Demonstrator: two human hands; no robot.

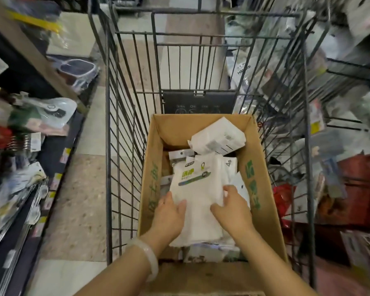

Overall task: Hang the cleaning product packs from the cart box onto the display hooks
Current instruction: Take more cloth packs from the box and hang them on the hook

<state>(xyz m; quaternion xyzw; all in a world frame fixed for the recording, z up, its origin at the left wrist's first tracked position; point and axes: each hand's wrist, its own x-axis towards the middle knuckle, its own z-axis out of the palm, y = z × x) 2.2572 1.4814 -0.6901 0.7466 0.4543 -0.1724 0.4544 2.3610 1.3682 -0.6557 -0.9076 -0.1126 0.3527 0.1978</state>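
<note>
A shop aisle with a speckled stone floor (81,201) runs up the middle of the frame, display racks of blurred packaged goods crowding both edges. At lower centre, the left hand (169,214) lies on the left edge of a stack of white cleaning product packs (198,199), thumb on top and the other fingers tucked beside the stack. The right hand (233,208) meets the same stack from the right, its fingers (227,190) curled over the top pack's edge. The soft, flat plastic packs, the top one printed with green lettering, fill an open brown cardboard box (152,174) with green characters on its inner walls. A further white pack (217,137) leans tilted against the box's far end. A pale, smooth bangle (146,255) circles the left wrist. The box sits inside a dark wire cart (124,116), its thin metal bars framing the centre. Bare metal display hooks (23,210) jut out at lower left.
</note>
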